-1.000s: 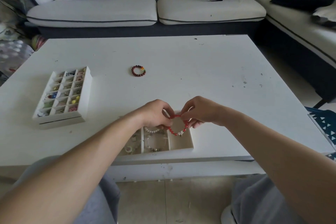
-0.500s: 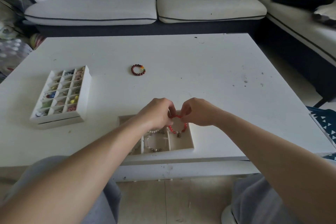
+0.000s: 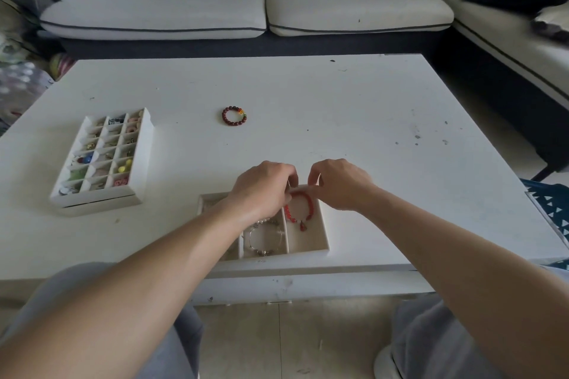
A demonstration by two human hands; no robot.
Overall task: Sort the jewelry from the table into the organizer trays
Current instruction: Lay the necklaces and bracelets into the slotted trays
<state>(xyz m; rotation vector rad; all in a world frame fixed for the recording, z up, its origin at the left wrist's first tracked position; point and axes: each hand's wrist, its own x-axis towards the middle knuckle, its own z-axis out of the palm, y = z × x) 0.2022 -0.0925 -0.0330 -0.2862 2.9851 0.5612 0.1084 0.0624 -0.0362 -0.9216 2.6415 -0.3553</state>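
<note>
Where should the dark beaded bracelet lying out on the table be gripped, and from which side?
Come from above and pinch the dark beaded bracelet across its near arc, one finger inside the loop, thumb outside. It lies flat as an open ring on the table, nothing touching it; the near arc is likely the shortest reach.

open tabletop (image 3: 400, 163) right of near tray (image 3: 308, 251)

Soft, even daylight fills the scene, and the white tabletop (image 3: 338, 120) reads bright with no glare. Shadows are faint: a pale one lies inside the organizer tray (image 3: 304, 252), and a darker band sits under the sofa (image 3: 184, 15). Wide-angle distortion bows the tabletop's edges and stretches the lower corners. The centre is fairly sharp, while the far right edge looks smeared.
</note>
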